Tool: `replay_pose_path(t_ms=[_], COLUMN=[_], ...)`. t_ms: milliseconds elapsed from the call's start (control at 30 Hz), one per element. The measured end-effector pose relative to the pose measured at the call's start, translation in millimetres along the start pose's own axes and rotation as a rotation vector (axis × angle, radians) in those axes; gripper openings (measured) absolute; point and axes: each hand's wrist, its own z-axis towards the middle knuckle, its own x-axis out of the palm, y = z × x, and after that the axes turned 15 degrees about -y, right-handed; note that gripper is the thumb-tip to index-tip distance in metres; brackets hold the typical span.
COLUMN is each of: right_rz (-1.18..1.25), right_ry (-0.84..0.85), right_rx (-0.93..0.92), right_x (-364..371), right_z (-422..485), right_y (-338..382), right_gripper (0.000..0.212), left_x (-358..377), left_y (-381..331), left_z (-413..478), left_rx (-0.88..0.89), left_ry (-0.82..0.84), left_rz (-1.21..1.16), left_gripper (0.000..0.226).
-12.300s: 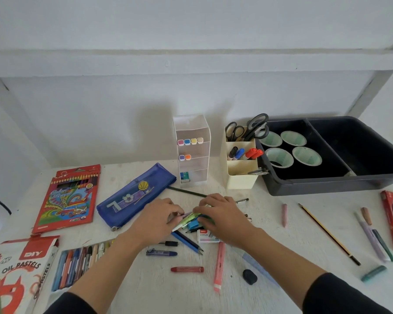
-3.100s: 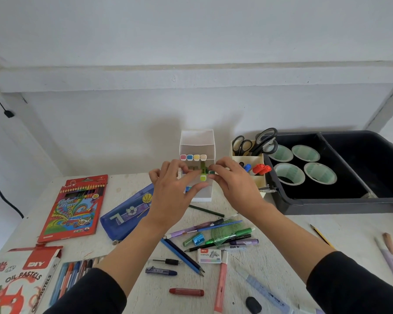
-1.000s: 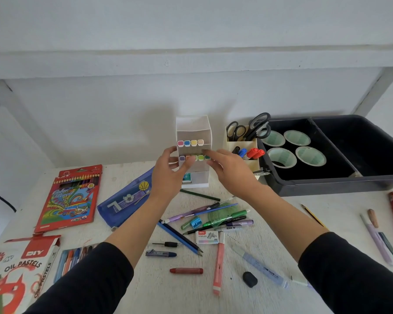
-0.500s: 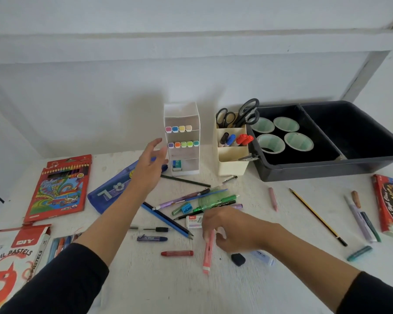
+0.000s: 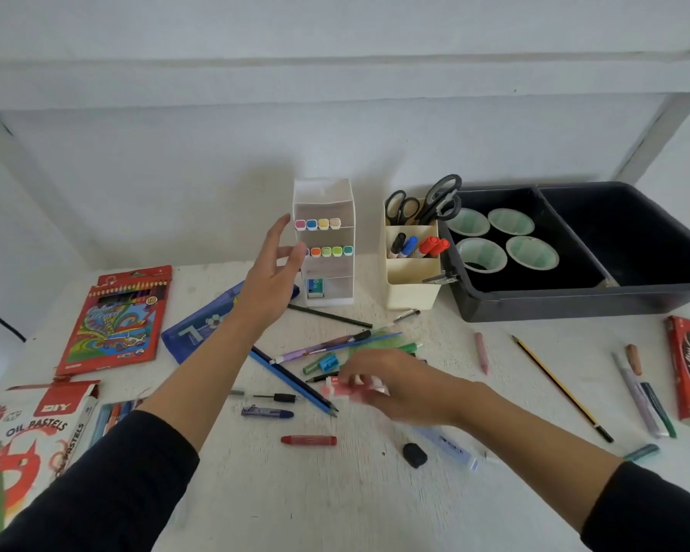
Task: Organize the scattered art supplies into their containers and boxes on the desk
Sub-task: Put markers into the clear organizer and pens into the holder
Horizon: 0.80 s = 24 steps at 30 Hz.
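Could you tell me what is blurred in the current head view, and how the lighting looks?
Head view: the right hand and the pink highlighter it grips are smeared by motion; the left hand, by the white organizer, is sharp; light is soft and even, with no glare and only a faint shadow on the wall behind the organizer.
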Motion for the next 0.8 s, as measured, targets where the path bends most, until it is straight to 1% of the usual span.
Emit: replay_pose_path(t_ms=[67,133,200,267,433,600,800], right_rz=[0.092,0.217,0.302,0.364,0.519,0.762,0.7], right_ry=[-0.154,-0.315,-0.465,-0.57,-0.712,-0.868,-1.042], right_rx=[0.093,0.179,0.219,0.23,0.23,0.266,0.125], right_x=[-13,-26,-38,-47,-52,-53,-57], right_z=[9,19,32,44,72,91,91], right_y=[1,5,10,15,20,20,21], right_gripper=[0.015,0.02,0.027,0.031,0.031,0.03,0.021], left_x=[-3,-5,-5,-4,2,1,-1], left_y=[-5,-9,-16,-23,-25,-27,-34], left_z=[3,7,12,15,24,26,26], left_rx=[0.019,0.037,0.052,0.084,0.135,0.162,0.111], left_ry=[-0.002,-0.006,-0.012,-0.013,0.02,0.018,0.025], left_rz=[-0.015,-0.037,-0.042,-0.035,-0.014,-0.011,-0.036], left_gripper=[0.051,0.051,0.05,0.05,0.039,0.029,0.028])
